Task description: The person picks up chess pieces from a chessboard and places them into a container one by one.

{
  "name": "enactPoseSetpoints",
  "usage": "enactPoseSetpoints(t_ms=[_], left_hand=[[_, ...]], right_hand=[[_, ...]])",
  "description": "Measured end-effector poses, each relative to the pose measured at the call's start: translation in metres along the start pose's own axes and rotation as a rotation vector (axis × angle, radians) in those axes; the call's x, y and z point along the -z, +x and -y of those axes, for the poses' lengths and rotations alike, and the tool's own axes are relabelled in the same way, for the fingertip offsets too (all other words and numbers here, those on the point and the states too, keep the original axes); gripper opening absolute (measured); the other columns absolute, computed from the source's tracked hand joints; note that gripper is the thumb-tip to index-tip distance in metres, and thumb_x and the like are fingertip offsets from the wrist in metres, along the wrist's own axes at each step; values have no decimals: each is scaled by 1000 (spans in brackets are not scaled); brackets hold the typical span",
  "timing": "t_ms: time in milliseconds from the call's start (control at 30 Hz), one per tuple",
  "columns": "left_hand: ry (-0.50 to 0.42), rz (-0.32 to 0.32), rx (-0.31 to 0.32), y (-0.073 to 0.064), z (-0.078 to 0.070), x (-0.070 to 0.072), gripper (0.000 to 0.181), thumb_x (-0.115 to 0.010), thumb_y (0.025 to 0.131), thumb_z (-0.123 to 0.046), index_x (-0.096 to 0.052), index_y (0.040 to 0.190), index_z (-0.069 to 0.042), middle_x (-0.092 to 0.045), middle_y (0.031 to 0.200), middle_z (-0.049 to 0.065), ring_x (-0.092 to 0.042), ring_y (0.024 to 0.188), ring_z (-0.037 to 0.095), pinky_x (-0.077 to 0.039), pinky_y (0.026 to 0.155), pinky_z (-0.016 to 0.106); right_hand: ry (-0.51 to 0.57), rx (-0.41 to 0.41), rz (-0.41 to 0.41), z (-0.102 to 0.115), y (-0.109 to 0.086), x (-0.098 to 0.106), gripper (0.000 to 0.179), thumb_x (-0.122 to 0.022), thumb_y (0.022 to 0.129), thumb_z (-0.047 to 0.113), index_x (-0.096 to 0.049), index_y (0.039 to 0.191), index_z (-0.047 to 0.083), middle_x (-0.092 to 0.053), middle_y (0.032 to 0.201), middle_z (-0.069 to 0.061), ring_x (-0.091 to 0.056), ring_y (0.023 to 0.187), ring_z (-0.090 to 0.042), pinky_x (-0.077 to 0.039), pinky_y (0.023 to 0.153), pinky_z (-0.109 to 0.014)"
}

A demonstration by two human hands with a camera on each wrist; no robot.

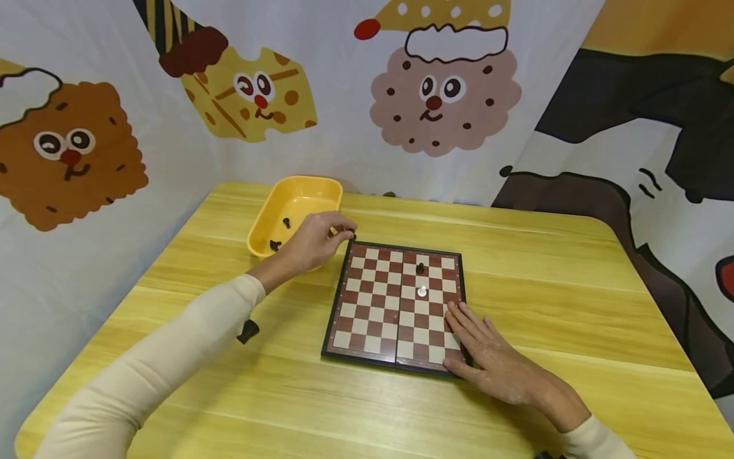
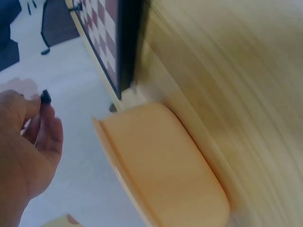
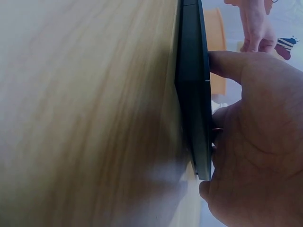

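Observation:
In the head view my left hand (image 1: 314, 243) pinches a small black chess piece (image 1: 352, 234) between thumb and fingertips. It is just beyond the far left corner of a brown-and-cream chessboard (image 1: 375, 329). The same black piece (image 2: 45, 97) shows at the fingertips in the left wrist view; its exact kind is unclear. My right hand (image 1: 496, 363) rests on the board's near right edge with fingers extended. On the board's right half stands a black piece, seemingly a pawn (image 1: 420, 268), and nearer me a white piece (image 1: 422, 292).
A yellow plastic tray (image 1: 304, 201) stands at the board's far left, with a few black pieces (image 1: 275, 245) inside; my left forearm partly hides it. The yellow wooden table (image 1: 545, 274) meets a cloth backdrop (image 1: 338, 127) with cartoon figures behind it.

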State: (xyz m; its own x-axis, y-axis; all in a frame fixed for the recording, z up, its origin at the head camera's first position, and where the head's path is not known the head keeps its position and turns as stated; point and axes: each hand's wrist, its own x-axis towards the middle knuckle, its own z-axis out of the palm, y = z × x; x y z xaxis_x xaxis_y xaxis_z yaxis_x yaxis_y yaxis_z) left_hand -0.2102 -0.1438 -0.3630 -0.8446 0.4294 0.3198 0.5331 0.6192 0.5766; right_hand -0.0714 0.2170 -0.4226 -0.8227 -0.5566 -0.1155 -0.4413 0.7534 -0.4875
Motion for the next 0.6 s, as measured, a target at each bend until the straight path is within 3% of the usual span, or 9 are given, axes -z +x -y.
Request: enactPoseSetpoints(t_ms=[267,600], left_hand=[[90,-135,113,-11,15,14,19,-66,101,-8,-74,116,0,-72,107,11,-66,92,24,-54,76,41],[175,-175,179,-24,26,20,21,-65,101,-12,-75,117,-5,-72,111,10,-65,89,24,-53,66,40]], right_hand=[[0,-6,0,0,-1,0,82,-52,103,53,-19,163,7,-7,170,-7,-1,154,-30,-5,118,-62],[7,1,-7,-2,-1,3,84,-55,102,54,-22,162,7,-10,169,-7,-4,154,-32,-7,117,-65]])
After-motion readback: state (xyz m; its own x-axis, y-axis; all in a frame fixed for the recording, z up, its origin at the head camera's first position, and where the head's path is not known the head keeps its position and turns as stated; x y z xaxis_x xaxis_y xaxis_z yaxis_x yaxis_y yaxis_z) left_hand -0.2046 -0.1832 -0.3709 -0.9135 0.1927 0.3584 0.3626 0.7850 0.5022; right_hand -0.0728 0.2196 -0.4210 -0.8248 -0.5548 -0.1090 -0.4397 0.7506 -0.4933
